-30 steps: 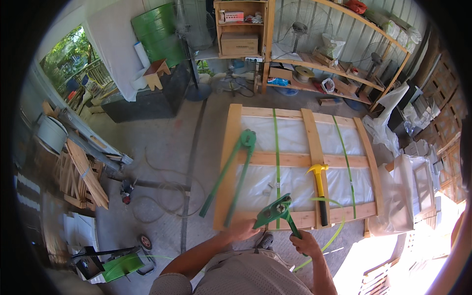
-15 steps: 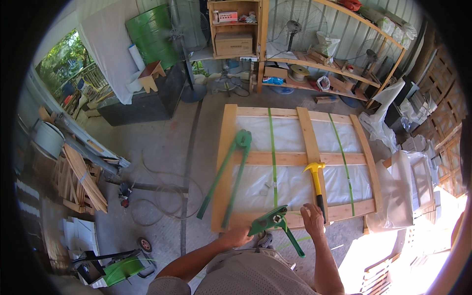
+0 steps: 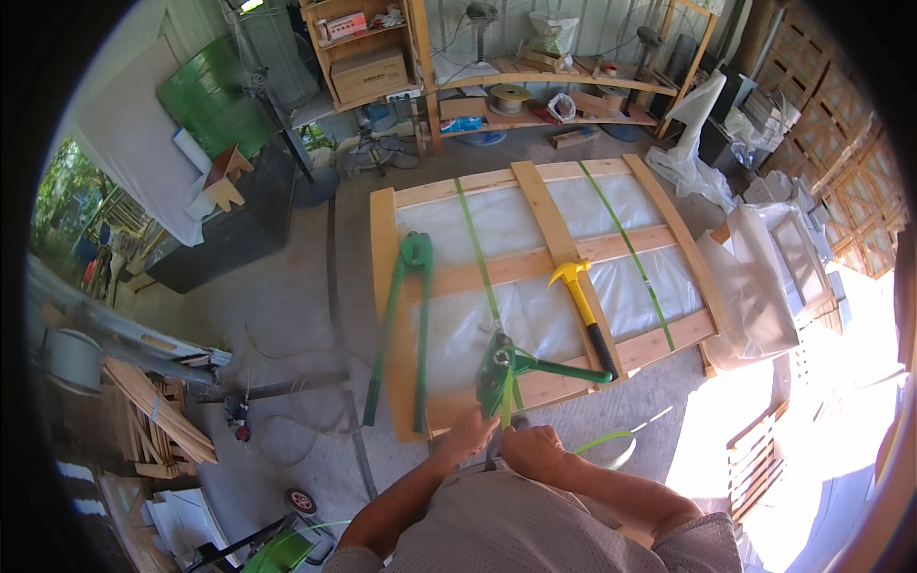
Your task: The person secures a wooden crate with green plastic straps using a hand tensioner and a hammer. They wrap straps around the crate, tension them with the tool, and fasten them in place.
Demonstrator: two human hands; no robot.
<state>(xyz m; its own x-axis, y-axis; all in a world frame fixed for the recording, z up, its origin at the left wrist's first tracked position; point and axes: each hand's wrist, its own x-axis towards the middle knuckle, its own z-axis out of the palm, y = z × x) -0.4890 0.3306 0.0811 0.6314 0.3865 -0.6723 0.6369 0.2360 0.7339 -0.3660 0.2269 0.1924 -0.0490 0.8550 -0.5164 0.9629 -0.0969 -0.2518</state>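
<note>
My left hand [image 3: 468,434] is closed round the lower end of a green strapping tensioner [image 3: 493,377] at the near edge of a wooden crate [image 3: 535,271]. The tool's long lever sticks out to the right. Just beside it, my right hand [image 3: 535,452] is closed on the green strap [image 3: 507,409] that runs down from the tensioner, and a loose strap tail [image 3: 607,439] hangs out to the right. Two green straps cross the crate's plastic-wrapped top. A yellow claw hammer [image 3: 579,303] and a green long-handled sealer-like tool [image 3: 415,252] lie on the crate.
A wooden shelf [image 3: 573,81] with a wire spool and fans stands at the back. Timber strips [image 3: 158,411] lie at left near a hose [image 3: 287,435] on the floor. A plastic-wrapped stack [image 3: 750,286] stands right of the crate. A wheeled green strap reel [image 3: 277,552] is at lower left.
My right hand has come down and left from beside the hammer to the strap below the tensioner. The tensioner has turned upright, its lever now pointing right. The view has shifted.
</note>
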